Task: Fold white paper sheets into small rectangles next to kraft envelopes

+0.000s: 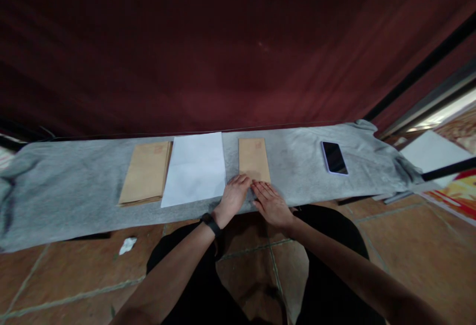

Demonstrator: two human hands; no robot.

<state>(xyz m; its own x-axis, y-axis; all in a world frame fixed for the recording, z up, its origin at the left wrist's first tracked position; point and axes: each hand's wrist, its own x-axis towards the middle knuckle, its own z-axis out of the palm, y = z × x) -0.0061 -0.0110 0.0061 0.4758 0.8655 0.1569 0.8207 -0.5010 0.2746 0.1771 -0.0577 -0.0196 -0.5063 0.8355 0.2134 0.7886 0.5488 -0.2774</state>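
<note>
A single brown envelope [253, 156] lies upright before me on the grey cloth, a faint reddish mark near its top right. My left hand [235, 196], with a dark band at the wrist, rests at its lower left edge, fingers bent together; whether they pinch the envelope is hard to tell. My right hand [270, 203] lies flat on its lower end, fingers stretched out. To the left is white paper [196, 169], and beside it a stack of brown envelopes [146, 172].
A phone [334, 158] with a pale purple edge lies on the right part of the cloth-covered surface [297, 166]. Dark red fabric [223, 57] hangs behind. A crumpled white scrap [127, 245] is on the tiled floor. A white board [435, 154] stands at far right.
</note>
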